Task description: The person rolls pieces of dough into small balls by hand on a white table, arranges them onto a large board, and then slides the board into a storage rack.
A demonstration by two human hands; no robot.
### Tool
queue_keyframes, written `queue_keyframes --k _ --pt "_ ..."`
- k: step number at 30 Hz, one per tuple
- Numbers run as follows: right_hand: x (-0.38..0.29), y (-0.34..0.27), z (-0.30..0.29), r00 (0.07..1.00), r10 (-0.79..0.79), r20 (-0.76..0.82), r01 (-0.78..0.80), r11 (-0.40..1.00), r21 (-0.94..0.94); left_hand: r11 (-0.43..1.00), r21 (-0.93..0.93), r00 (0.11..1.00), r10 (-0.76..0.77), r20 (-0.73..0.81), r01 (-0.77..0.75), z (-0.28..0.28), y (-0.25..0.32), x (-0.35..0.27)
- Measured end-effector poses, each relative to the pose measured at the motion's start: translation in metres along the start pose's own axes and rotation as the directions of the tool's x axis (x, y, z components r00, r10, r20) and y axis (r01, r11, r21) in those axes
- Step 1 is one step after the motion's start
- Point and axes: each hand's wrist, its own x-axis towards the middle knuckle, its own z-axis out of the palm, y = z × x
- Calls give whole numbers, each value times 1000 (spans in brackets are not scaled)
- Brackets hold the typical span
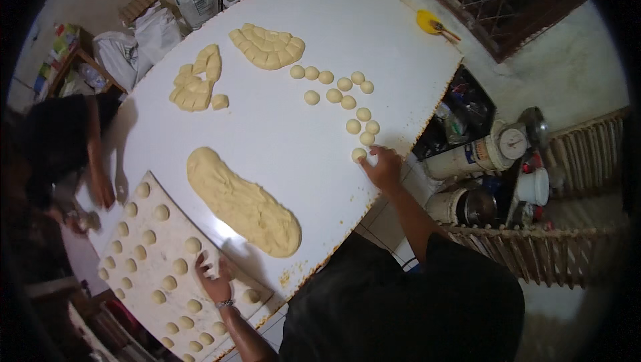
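My right hand [385, 167] is at the table's near edge, thumb and forefinger spread beside a round dough ball [358, 155]. The thumb tip appears to touch that ball, which rests at the near end of a loose group of dough balls [348, 102]. Over a pale board [165, 242] set with rows of dough balls, my left hand [216, 279] hovers with fingers apart and a bracelet at the wrist. Just beyond its fingertips sits a dough ball [193, 245]. A long slab of dough [245, 204] lies on the white table [280, 126] between my hands.
Two scored pieces of dough [268, 46] [195, 81] lie farther across the table. At the far right corner is a yellow scraper-like item [428, 22]. Another person [60, 151] works at the left edge. Buckets and a dial scale [513, 142] stand at right.
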Motion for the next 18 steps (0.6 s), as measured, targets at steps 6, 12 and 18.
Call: queue_keyframes --k 6,12,18 --pt "142 91 48 999 -43 28 46 991 -123 780 38 692 531 489 -625 289 225 32" --pt "200 144 80 935 -104 340 96 995 40 716 173 601 401 691 -676 499 332 49" --pt "163 154 21 996 40 82 -24 984 -179 823 -235 610 547 573 -517 416 320 -37"
